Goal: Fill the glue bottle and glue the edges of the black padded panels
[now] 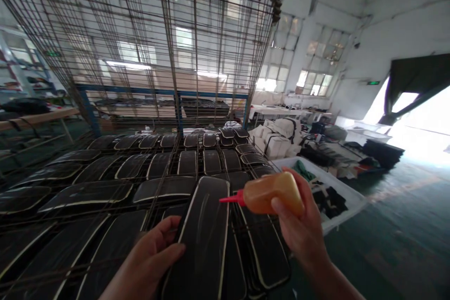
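Squeeze bottle (272,192), orange and half translucent, with red nozzle (232,198) pointing left, over upper right edge of long black panel (206,239). Gripped in right hand (300,225), fingers wrapped round body, thumb on near side. Panel black with pale edging, lying lengthwise on top of wire rack (105,201), near end toward camera. Left hand (151,255) closed on panel's left edge, thumb on top, fingers curled beneath. Nozzle tip just above panel's pale rim; contact cannot be told. Rows of similar black panels (158,166) laid flat across rack, side by side. Tall wire cage (168,42) upright behind rack. White tray (348,197) of dark scraps to the right, just beyond right hand.
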A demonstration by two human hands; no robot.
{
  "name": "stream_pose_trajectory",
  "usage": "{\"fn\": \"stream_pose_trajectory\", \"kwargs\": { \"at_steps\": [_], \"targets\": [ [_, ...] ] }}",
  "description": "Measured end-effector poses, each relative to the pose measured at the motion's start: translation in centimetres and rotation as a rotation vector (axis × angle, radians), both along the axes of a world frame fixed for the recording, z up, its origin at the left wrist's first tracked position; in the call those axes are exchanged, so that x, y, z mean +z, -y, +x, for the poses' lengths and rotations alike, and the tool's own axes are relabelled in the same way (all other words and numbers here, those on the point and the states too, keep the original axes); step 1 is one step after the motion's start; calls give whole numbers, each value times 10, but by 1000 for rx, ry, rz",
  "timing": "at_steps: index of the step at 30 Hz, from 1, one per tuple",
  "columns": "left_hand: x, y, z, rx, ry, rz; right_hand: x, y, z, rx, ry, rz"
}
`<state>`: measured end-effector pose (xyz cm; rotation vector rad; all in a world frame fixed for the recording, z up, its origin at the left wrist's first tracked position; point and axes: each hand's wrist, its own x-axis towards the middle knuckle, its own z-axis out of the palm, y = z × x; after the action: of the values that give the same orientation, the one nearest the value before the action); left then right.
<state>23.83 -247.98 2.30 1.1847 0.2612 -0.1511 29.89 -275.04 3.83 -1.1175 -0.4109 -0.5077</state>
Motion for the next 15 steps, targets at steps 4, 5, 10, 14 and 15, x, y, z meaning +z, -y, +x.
{"fn": "stream_pose_trajectory", "kwargs": {
  "at_steps": [4,5,10,14,15],
  "targets": [
    [2,6,5,36,-13,-6,-12,-6,-9,336,-212,92],
    [3,7,6,48,-13,-10,-14,-7,-11,405,-303,168],
    [15,24,9,81,-30,-56,-12,-3,-2,541,-623,630],
    [21,52,12,69,-33,-88,-8,-3,1,582,-742,820],
    [20,59,14,54,-33,-87,-8,-5,0,579,-749,856]
  ]
}}
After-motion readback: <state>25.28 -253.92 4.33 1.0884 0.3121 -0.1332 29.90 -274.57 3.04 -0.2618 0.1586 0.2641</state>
